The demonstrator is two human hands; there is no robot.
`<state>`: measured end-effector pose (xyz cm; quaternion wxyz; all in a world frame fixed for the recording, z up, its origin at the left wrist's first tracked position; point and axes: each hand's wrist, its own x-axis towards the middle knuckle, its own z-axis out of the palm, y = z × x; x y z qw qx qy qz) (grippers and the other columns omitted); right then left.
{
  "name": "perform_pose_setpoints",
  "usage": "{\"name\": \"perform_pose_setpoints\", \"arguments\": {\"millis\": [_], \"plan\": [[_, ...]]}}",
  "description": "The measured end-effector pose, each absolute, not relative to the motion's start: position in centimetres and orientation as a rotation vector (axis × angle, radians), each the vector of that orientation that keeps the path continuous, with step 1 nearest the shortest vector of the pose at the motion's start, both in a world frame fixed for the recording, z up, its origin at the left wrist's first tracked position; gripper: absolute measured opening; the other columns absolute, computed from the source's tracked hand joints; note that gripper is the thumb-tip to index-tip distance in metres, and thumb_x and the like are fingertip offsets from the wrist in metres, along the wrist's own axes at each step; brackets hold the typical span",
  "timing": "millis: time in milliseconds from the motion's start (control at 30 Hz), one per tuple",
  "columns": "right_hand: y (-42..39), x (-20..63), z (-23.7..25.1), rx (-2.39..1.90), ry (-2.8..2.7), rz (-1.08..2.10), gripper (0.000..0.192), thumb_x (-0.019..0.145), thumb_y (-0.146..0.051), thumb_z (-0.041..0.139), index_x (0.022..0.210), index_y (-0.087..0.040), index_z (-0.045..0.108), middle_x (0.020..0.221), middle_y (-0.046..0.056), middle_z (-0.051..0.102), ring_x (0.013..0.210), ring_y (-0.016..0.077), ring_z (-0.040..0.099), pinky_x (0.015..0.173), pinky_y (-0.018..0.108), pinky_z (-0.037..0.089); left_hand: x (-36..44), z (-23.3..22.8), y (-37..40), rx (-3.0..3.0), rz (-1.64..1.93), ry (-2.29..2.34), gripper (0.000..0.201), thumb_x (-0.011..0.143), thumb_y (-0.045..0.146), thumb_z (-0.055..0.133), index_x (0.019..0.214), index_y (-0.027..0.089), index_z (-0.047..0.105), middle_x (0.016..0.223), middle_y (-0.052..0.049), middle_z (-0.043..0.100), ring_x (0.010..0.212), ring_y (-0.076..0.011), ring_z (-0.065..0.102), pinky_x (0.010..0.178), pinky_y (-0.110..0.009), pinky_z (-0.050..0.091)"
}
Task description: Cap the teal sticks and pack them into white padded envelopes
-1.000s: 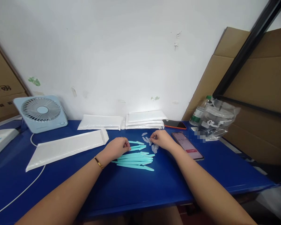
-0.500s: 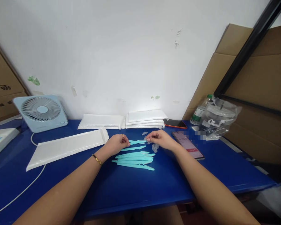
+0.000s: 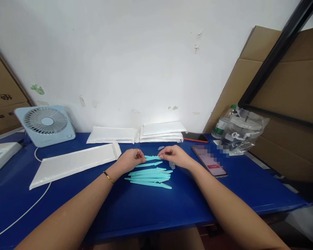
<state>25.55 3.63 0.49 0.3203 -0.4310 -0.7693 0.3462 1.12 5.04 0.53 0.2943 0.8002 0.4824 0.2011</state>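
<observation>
My left hand (image 3: 130,159) pinches the handle end of one thin turquoise plastic stick (image 3: 152,158) a little above the blue table (image 3: 146,208). At the stick's other end, my right hand (image 3: 175,156) holds a small clear plastic cap between its fingertips. A pile of several more turquoise sticks (image 3: 148,177) lies just in front of both hands. A few loose clear caps (image 3: 171,165) lie under and behind my right hand.
A long white padded envelope (image 3: 73,164) lies to the left, with more stacked envelopes (image 3: 161,132) at the wall. Two phones (image 3: 210,160) (image 3: 194,137), a bagged item (image 3: 241,133) and a bottle are at the right. A small fan (image 3: 45,124) and a white cable (image 3: 28,208) are at the left.
My right hand moved left from the loose caps toward the stick held in my left hand, bringing a clear cap to its tip. My left hand lifted that stick slightly.
</observation>
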Motion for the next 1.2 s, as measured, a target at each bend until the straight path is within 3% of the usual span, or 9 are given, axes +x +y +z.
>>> {"name": "perform_pose_setpoints", "arguments": {"millis": [100,300,467,733,1200], "plan": [[3.7,25.0,0.4,-1.137,-2.082,0.799,0.023,0.079,-0.036,0.059,0.09,-0.021,0.071,0.075,0.002,0.067,0.063,0.0143,0.059,0.056,0.025,0.044,1.2,0.7,5.0,2.181,0.532,1.324,0.025,0.074,0.045,0.055,0.076,0.021,0.061,0.069,0.0,0.063,0.063,-0.0166,0.057,0.053,-0.025,0.038],[4.9,26.2,0.6,-1.176,-2.22,0.292,0.021,0.084,-0.024,0.052,0.094,-0.023,0.071,0.09,0.006,0.065,0.086,0.02,0.058,0.078,0.034,0.044,1.2,1.5,4.4,2.39,0.634,1.354,0.023,0.07,0.043,0.061,0.082,0.024,0.065,0.086,-0.002,0.064,0.082,-0.0207,0.057,0.065,-0.028,0.04],[5.4,26.5,0.3,-1.229,-2.435,0.068,0.015,0.08,-0.023,0.06,0.09,-0.025,0.071,0.091,0.004,0.065,0.09,0.0198,0.055,0.081,0.033,0.04,1.5,1.6,4.2,2.436,0.436,1.25,0.016,0.068,0.04,0.063,0.073,0.025,0.068,0.075,0.0,0.065,0.069,-0.018,0.057,0.057,-0.027,0.036],[4.9,27.4,1.1,-1.233,-2.568,0.101,0.014,0.081,-0.021,0.058,0.084,-0.021,0.072,0.084,0.003,0.067,0.079,0.0157,0.058,0.071,0.026,0.039,1.1,1.8,4.3,2.662,0.376,1.334,0.018,0.078,0.026,0.05,0.067,0.021,0.063,0.071,-0.001,0.066,0.062,-0.0148,0.055,0.055,-0.025,0.031],[4.3,25.4,0.9,-1.069,-2.566,0.202,0.017,0.087,-0.02,0.051,0.087,-0.02,0.068,0.088,0.004,0.066,0.087,0.0164,0.058,0.077,0.028,0.037,1.5,1.5,4.5,2.73,0.344,1.328,0.02,0.081,0.028,0.047,0.075,0.022,0.065,0.076,-0.001,0.068,0.067,-0.0154,0.057,0.058,-0.025,0.034]]}}
